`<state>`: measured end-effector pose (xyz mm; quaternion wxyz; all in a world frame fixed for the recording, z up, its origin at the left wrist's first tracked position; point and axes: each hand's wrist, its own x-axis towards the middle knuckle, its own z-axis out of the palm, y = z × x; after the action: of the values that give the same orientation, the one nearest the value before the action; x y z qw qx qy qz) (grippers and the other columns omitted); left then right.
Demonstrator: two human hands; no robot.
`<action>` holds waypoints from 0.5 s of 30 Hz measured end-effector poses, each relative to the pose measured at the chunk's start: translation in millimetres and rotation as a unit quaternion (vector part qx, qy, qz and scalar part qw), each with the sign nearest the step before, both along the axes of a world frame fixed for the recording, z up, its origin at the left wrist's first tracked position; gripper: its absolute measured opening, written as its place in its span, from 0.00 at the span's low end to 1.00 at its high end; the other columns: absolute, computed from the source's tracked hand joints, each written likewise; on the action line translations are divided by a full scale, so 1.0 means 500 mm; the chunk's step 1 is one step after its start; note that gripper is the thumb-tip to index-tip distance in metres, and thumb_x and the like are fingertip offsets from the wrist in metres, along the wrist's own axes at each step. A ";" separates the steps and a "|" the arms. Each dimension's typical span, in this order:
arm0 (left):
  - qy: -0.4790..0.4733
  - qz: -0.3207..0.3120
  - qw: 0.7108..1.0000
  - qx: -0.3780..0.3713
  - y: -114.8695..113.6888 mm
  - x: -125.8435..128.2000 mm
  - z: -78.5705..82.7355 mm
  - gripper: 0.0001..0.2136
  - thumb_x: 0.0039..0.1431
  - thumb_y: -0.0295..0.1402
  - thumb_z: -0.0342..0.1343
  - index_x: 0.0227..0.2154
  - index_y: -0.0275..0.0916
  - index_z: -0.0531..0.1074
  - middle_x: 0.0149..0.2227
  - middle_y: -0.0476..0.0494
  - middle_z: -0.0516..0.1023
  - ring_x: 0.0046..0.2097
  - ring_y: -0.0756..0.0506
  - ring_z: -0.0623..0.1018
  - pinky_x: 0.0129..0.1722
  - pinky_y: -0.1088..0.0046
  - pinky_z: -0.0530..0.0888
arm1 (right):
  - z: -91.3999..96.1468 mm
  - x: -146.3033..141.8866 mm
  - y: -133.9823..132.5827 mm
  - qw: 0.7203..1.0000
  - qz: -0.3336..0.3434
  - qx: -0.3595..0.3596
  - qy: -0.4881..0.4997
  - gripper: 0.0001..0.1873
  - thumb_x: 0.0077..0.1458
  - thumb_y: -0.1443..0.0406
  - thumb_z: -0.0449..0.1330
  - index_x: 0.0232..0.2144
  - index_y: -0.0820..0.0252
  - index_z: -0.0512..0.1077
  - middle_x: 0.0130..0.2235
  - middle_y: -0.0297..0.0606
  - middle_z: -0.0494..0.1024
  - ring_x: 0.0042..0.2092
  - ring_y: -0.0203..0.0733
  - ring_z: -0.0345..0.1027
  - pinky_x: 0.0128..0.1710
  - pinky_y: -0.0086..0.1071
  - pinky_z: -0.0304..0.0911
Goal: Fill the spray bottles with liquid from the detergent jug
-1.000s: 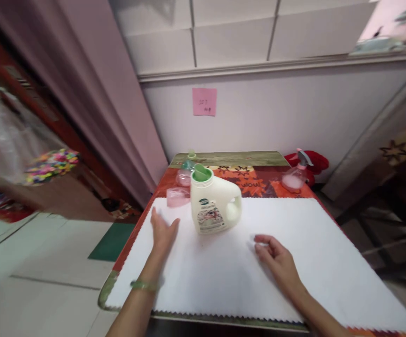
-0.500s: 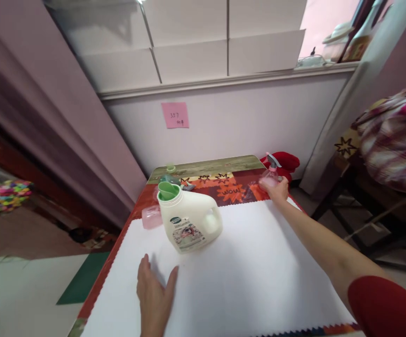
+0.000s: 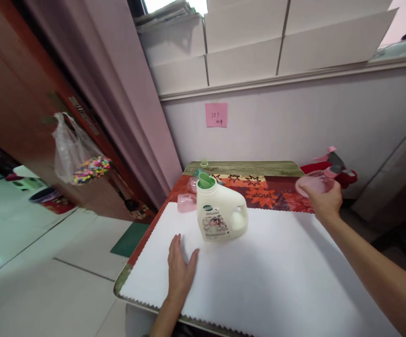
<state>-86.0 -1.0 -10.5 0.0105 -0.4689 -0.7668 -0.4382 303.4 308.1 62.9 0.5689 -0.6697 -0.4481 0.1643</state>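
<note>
My right hand (image 3: 325,202) is wrapped round the clear pink body of a spray bottle (image 3: 313,180) at the table's far right corner. The bottle leans over, its grey and pink trigger head pointing right. My left hand (image 3: 181,271) rests near the white mat (image 3: 252,276) with fingers and thumb apart, holding nothing. Just beyond it stands a cream detergent jug (image 3: 220,215), upright, with a green spout in its open mouth and its handle to the right. A pink translucent container (image 3: 186,202) lies left of the jug, partly hidden by it.
A green cap (image 3: 204,164) sits at the table's back edge. Other small bottle parts behind the jug are mostly hidden. A pink note (image 3: 216,115) is on the wall. At left, a plastic bag (image 3: 70,145) hangs from the door, with colourful pieces at its bottom.
The view has turned left, shifting the scene rightward. The spray bottle in my right hand has gone from nearly upright to tilted right. My left hand stays open near the jug.
</note>
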 end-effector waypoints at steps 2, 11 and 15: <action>0.010 -0.005 0.999 0.034 -0.004 0.016 0.029 0.29 0.62 0.44 0.57 0.62 0.37 0.63 0.64 0.28 0.67 0.67 0.31 0.67 0.66 0.45 0.64 | 0.049 -0.012 -0.067 0.994 0.063 0.091 0.025 0.50 0.36 0.50 0.76 0.60 0.57 0.65 0.58 0.55 0.75 0.58 0.56 0.71 0.57 0.44 0.63; -0.254 -0.263 0.927 0.086 0.007 0.176 0.321 0.17 0.67 0.44 0.56 0.52 0.41 0.76 0.56 0.37 0.78 0.61 0.37 0.73 0.64 0.56 0.65 | 0.131 -0.130 -0.432 0.753 0.565 -0.112 0.319 0.42 0.40 0.42 0.70 0.54 0.57 0.73 0.51 0.51 0.80 0.52 0.62 0.75 0.48 0.49 0.71; -0.466 -0.411 0.783 0.015 0.008 0.211 0.371 0.22 0.65 0.49 0.57 0.52 0.38 0.76 0.52 0.33 0.80 0.54 0.36 0.78 0.56 0.58 0.71 | 0.107 -0.195 -0.530 0.588 0.657 -0.229 0.412 0.40 0.39 0.38 0.68 0.48 0.57 0.76 0.46 0.49 0.82 0.49 0.60 0.77 0.48 0.48 0.70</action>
<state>19.5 2.8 175.2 -0.5224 -0.4779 -0.4060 -0.5778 205.7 43.3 116.3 0.2579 -0.1622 -0.4316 0.8490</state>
